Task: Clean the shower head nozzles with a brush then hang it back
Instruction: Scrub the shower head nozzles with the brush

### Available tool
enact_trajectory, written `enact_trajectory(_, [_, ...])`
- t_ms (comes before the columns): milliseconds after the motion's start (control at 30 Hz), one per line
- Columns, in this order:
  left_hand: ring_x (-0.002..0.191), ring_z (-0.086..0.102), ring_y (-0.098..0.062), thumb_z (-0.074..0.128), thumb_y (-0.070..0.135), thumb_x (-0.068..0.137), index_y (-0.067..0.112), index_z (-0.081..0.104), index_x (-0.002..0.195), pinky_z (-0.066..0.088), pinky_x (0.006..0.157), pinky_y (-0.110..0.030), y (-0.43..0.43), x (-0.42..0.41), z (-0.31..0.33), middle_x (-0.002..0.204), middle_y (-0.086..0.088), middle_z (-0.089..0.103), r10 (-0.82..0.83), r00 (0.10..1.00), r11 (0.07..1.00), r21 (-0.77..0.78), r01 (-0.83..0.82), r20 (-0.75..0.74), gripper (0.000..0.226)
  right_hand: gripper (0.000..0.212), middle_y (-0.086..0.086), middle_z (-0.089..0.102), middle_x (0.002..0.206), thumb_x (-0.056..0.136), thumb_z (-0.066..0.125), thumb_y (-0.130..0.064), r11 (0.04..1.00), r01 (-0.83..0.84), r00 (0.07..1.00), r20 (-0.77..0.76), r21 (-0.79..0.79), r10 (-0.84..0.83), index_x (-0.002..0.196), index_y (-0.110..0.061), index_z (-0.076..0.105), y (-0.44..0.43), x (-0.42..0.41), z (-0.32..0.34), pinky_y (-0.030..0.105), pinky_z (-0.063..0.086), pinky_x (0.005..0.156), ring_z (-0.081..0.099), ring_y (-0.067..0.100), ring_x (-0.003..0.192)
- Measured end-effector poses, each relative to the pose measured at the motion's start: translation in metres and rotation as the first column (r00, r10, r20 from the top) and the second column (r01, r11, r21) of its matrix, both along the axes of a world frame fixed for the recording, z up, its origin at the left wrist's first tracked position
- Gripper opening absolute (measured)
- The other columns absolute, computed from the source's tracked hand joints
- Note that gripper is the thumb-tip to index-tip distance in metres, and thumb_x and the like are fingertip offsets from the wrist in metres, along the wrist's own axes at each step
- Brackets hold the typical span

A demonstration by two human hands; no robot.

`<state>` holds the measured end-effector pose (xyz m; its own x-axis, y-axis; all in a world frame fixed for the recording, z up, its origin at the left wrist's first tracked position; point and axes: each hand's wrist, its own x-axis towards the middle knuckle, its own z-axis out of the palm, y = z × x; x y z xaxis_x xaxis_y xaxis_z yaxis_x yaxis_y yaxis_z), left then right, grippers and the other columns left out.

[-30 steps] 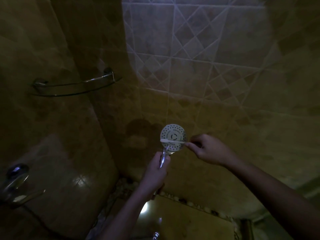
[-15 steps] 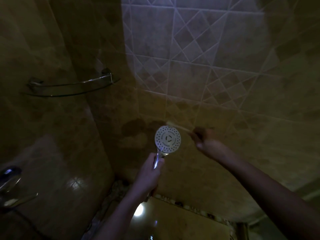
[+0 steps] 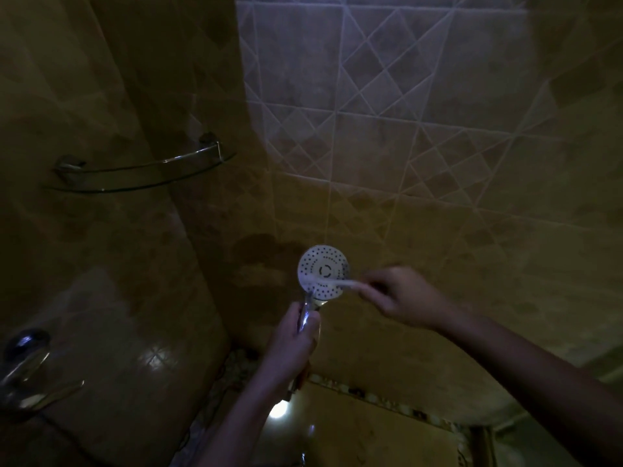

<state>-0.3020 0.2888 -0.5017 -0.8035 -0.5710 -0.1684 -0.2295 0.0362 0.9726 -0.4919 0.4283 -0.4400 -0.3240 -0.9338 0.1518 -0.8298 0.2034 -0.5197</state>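
The round white shower head [image 3: 325, 264] faces me at the centre of the dim shower stall, its face dotted with dark nozzles. My left hand [image 3: 296, 345] grips its chrome handle from below. A thin white brush [image 3: 332, 282] lies across the lower part of the face, bristle end at the left rim. To the right of the head, my right hand [image 3: 403, 296] pinches the brush's handle.
A curved glass corner shelf [image 3: 141, 170] with a chrome rail is mounted upper left. A chrome tap and lever [image 3: 25, 362] stick out at the lower left. Tiled walls close in on all sides. A bright reflection [image 3: 278, 409] shows on the floor below.
The brush, lifted off above the head's top right half a second ago, has swung back down across the lower face. The shower head has stayed nearly still.
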Motion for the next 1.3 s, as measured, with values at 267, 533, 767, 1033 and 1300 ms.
enact_trajectory(267, [0.035,0.043,-0.003,0.050,0.043,0.101,0.034,0.057,0.089,0.031,0.028,-0.020,0.000,0.014,0.004,0.065,0.002,0.053,-0.026,1.000,0.989,0.147,0.027,-0.007,0.016,0.031,-0.002,0.063,0.068,0.101,0.047,-0.042,0.973,0.198,0.980,0.012,-0.116,-0.198,0.085,-0.022,0.064,-0.015,0.003,0.009,0.034,0.052,0.052,0.059,0.010,0.056])
enact_trajectory(533, [0.036,0.043,-0.008,0.049,0.044,0.101,0.034,0.057,0.097,0.033,0.033,-0.020,0.002,0.019,0.002,0.064,0.000,0.052,-0.017,1.000,0.990,0.139,0.016,0.006,0.013,0.027,-0.005,0.062,0.068,0.101,0.041,-0.049,0.953,0.294,0.955,-0.004,-0.073,-0.295,0.084,-0.034,0.057,-0.016,0.001,0.014,0.018,0.039,0.044,0.061,0.012,0.057])
enact_trajectory(767, [0.033,0.041,-0.009,0.051,0.043,0.101,0.035,0.057,0.094,0.032,0.031,-0.019,0.002,0.022,0.004,0.063,0.001,0.052,-0.011,1.000,0.988,0.153,0.011,-0.002,0.013,0.024,-0.006,0.060,0.066,0.102,0.047,-0.041,0.975,0.221,0.971,-0.085,-0.015,-0.221,0.085,-0.029,0.060,-0.010,0.007,0.015,0.016,0.040,0.044,0.061,0.012,0.056])
enact_trajectory(1033, [0.035,0.041,-0.005,0.050,0.036,0.103,0.027,0.057,0.096,0.029,0.030,-0.020,0.009,0.022,0.008,0.067,-0.003,0.049,-0.039,0.999,0.988,0.149,0.041,-0.015,0.013,0.029,-0.005,0.059,0.061,0.099,0.041,-0.051,1.000,0.009,0.992,-0.123,0.015,-0.007,0.082,-0.035,0.058,0.000,0.015,0.008,0.017,0.042,0.043,0.060,0.011,0.053])
enact_trajectory(1300, [0.034,0.044,-0.004,0.049,0.042,0.102,0.035,0.056,0.096,0.030,0.030,-0.020,0.012,0.025,0.000,0.072,-0.007,0.051,-0.036,0.999,0.987,0.156,0.033,0.023,0.012,0.026,-0.012,0.051,0.054,0.100,0.045,-0.046,0.996,-0.094,0.985,-0.144,-0.013,0.091,0.075,-0.043,0.049,0.005,0.021,0.001,0.013,0.037,0.042,0.057,0.008,0.048])
